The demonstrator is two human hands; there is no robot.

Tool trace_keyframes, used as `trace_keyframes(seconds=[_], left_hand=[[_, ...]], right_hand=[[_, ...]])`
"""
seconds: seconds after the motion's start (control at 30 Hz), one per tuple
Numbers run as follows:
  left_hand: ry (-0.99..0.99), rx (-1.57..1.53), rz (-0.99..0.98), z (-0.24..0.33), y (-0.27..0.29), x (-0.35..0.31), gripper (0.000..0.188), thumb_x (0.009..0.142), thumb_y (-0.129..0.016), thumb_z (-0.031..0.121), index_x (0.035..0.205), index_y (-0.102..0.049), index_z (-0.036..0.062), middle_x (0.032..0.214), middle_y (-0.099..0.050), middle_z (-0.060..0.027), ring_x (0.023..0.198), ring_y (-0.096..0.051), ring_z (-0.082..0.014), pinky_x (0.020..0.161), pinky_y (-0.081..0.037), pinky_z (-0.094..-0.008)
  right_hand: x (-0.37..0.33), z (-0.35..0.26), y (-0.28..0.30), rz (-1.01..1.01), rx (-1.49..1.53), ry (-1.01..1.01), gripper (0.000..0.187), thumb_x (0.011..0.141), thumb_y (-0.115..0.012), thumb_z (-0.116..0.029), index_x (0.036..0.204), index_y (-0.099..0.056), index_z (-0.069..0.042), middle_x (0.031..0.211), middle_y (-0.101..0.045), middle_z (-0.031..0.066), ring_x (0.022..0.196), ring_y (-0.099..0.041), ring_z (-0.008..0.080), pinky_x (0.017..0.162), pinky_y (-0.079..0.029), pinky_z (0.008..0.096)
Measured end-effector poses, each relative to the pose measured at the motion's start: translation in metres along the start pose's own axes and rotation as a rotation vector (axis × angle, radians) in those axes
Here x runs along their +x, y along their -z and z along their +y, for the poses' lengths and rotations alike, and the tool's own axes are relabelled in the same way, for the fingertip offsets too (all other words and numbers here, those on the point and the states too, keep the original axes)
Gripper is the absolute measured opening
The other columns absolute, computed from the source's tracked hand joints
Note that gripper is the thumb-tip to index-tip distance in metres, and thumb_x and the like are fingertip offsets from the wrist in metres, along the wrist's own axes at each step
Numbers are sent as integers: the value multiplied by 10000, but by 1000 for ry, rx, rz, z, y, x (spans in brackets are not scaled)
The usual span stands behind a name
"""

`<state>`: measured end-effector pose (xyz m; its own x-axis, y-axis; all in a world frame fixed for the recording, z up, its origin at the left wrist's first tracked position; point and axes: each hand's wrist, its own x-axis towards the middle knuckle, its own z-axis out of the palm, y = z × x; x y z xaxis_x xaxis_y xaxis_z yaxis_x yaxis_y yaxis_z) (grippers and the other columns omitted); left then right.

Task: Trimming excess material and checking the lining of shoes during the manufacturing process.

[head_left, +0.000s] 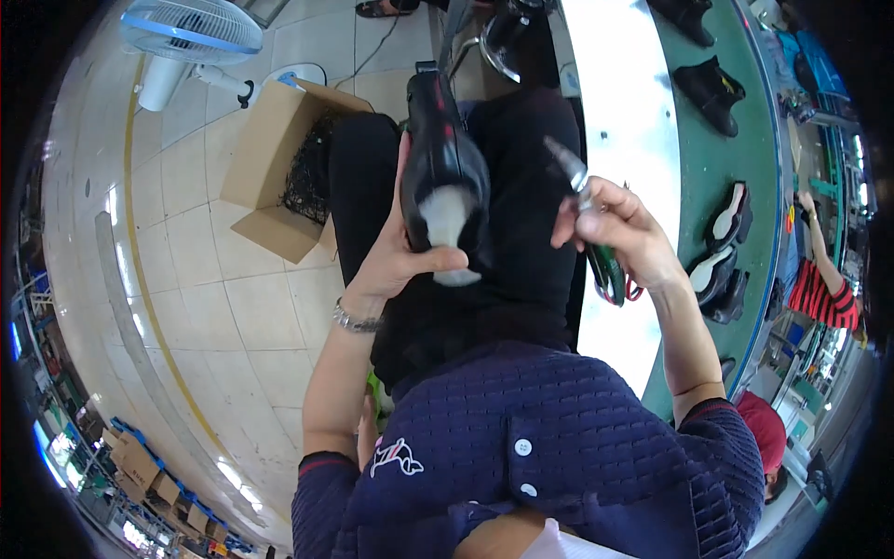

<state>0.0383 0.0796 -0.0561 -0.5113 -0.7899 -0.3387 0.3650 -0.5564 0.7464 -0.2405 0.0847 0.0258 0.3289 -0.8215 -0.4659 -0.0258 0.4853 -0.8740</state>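
Observation:
My left hand (pixel 405 256) is wrapped round a black shoe (pixel 445 154), which I hold up above my lap. Its thumb presses near the shoe's opening, where a pale, whitish form (pixel 449 219) shows inside. To the right, my right hand (pixel 619 228) grips a slim hand tool (pixel 577 177) with a silvery metal front part and a narrow tip. The tip points up and to the left, towards the shoe but apart from it. A dark green piece and a red loop (pixel 634 289) show below that hand; I cannot tell whether they belong to the same tool.
At my left, an open cardboard box (pixel 263 154) holds a black tangle. A fan (pixel 191 33) stands beyond it. Along my right run a white ledge (pixel 633 112) and a green conveyor (pixel 694 163) carrying several black shoes (pixel 712 93). A person in red and black stripes (pixel 824 293) is farther right.

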Motion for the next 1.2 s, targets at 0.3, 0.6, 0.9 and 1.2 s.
trace_keyframes(seconds=[0.3,0.6,0.9,1.2], left_hand=[[-125,28,-215,-44,16,5,1423,527,-943,374,1539,44,211,1539,-209,-128,1406,-259,-244,1150,-208,-362],[-139,161,241,-23,-40,11,485,893,-634,520,1076,-455,109,915,-451,21,840,-450,-70,790,-417,-239],[-160,111,276,-24,-53,-2,362,915,-643,379,1069,-512,80,834,-497,45,713,-451,-33,651,-402,-190],[-198,180,277,-32,-46,5,325,918,-639,371,1005,-551,71,828,-520,42,719,-470,-32,655,-401,-190]], right_hand=[[-18,47,-23,-303,51,-214,273,905,-679,-248,1023,-619,-9,810,-698,86,655,-610,101,647,-492,237],[-13,35,-28,-382,-36,-407,504,967,-536,-467,871,-702,-1,558,-555,8,508,-536,82,527,-428,240],[-11,2,-38,-481,-591,-329,541,955,-573,-408,615,-622,11,479,-532,88,428,-538,199,442,-407,322],[-8,-22,-50,-484,-1204,-145,496,930,-613,-368,636,-643,31,509,-567,150,480,-597,316,479,-463,373]])
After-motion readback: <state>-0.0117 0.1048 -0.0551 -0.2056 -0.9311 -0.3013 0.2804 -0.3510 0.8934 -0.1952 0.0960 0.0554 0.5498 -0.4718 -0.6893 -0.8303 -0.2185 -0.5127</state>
